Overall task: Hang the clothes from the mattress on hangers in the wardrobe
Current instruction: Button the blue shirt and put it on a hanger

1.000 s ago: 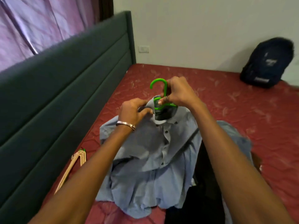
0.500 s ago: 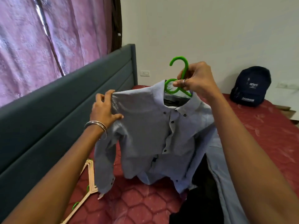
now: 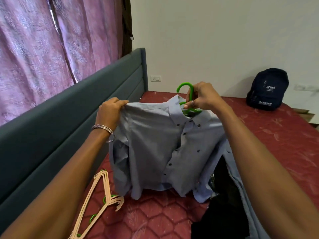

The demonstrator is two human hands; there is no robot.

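Right hand (image 3: 202, 97) pinches the neck of the green hanger (image 3: 187, 99), fingers curled round it. Left hand (image 3: 110, 109) grips the shoulder of the grey-blue shirt (image 3: 155, 149) — shirt on the hanger, held up, hem just above the red mattress (image 3: 276, 135). Spare hangers (image 3: 96, 200) lie along the mattress's left edge by the headboard (image 3: 69, 121); dark clothes (image 3: 222, 213) near its front edge — backpack (image 3: 267, 90) at the far right corner.

Right hand (image 3: 202, 97) grips green hanger (image 3: 187, 94); left hand (image 3: 110, 111) pinches blue shirt (image 3: 155, 144) shoulder
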